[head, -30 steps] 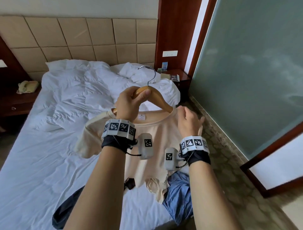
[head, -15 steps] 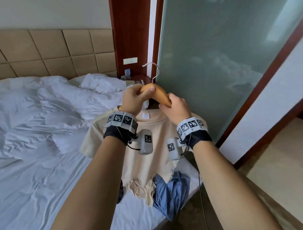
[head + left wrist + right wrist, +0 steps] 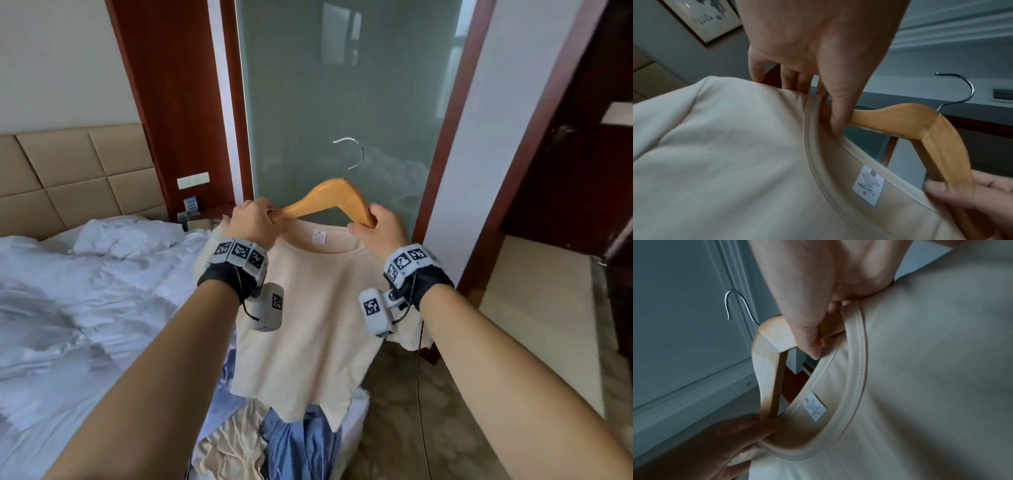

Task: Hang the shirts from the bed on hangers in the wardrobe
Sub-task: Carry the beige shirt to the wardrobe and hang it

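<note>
Shirt [image 3: 308, 318], cream, hanging limp in the air over the near corner of the bed [image 3: 68, 308], draping straight down from the neckline with the hem trailing toward a heap of blue and cream clothes [image 3: 274, 442] on the mattress. Looking light and soft, no stiffness of its own, likely slipping off a bare wooden arm if left unsupported; best taken at the shoulder seams or the ribbed collar, never by the loose hem. Long axis running vertically, collar up, size label [image 3: 868, 186] facing the wearer.

Hanger [image 3: 330, 202], wooden, rigid and smooth, lying crosswise with both arms sloping down into the neck opening and the metal hook [image 3: 352, 152] pointing up, its open end curling left in the head view. Safest gripping on the wooden arms near the collar, or later on the hook for carrying.

Left hand [image 3: 253, 224] pinching the left arm of the hanger at the collar edge; right hand [image 3: 380, 228] curling round the right arm, thumb pressing wood against fabric. Possibly not yet seating the shoulders fully, the wrist views being blurred there.
</note>
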